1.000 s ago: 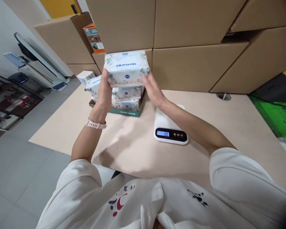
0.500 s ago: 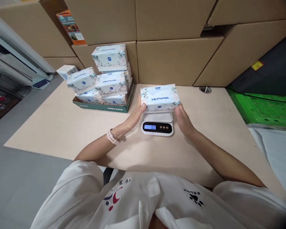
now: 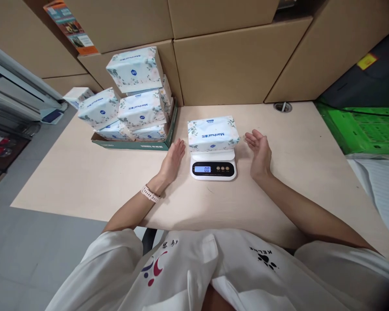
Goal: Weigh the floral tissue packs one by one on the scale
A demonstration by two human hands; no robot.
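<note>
Fingers (image 3: 180, 144) of the left hand (image 3: 172, 159) are lying loosely spread and empty on the pale wooden bench (image 3: 84, 172), just left of the small white digital kitchen scale (image 3: 214, 166). Just right of the scale, the right hand (image 3: 261, 153) is resting with fingers wide, palm turned inward, gripping nothing. On top of the scale, a white floral soft pack of tissues (image 3: 213, 133) is sitting, with neither hand holding it. Further left of the scale, similar tissue packs (image 3: 134, 99) are standing stacked in a shallow green cardboard tray (image 3: 132, 145). Behind the scale, large brown cardboard boxes (image 3: 233, 65) are forming a wall.
</note>
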